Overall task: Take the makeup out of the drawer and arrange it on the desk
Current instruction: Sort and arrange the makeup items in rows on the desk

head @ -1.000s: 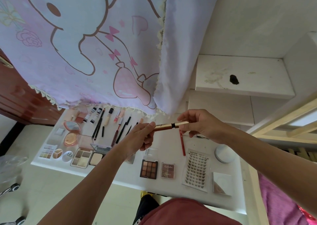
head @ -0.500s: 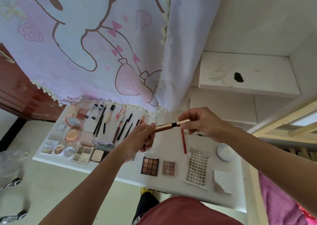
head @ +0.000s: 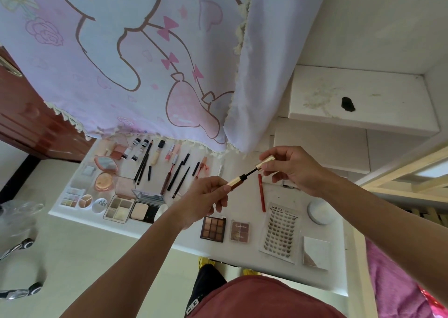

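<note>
**Gloss and matt across the makeup table**

The mascara tube [head: 236, 181] and its cap [head: 265, 161] shine like polished gold metal. The table [head: 244, 196] is smooth, matt white. The printed curtain [head: 121, 63] is soft cloth with a fringed hem. The cabinet [head: 24, 123] is glossy dark-red wood. The lash tray [head: 278, 233] looks like clear plastic.

Cartoon cloth [head: 145, 75] droops over the back edge of the desk [head: 244, 206], partly covering the pink stuff [head: 106, 148] there. Left hand [head: 203, 201] covers the base of the gold tube [head: 234, 182], and right hand [head: 293, 169] covers half the cap [head: 265, 161]. The label on the front-edge palette [head: 239, 230] is too tiny to read.
</note>
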